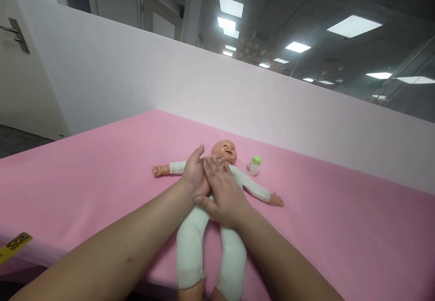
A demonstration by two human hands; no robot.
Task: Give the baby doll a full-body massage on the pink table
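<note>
A baby doll (192,242) with a smiling plastic head and a pale cloth body lies on its back on a pink sheet (112,165), arms spread and legs toward me. Above its torso, my left hand (197,172) is turned palm up with the thumb raised and the fingers stretched. My right hand (224,190) lies flat across the left palm and fingers, its own fingers extended. Neither hand grips anything. The two hands hide most of the doll's chest. Beside the doll's head, on the right, stands a small bottle (254,165) with a green cap.
A pale wall (238,93) borders the far side of the pink surface, with glass above it reflecting ceiling lights. At the left is a door with a metal handle (18,35). A yellow label (15,246) sticks to the near left edge.
</note>
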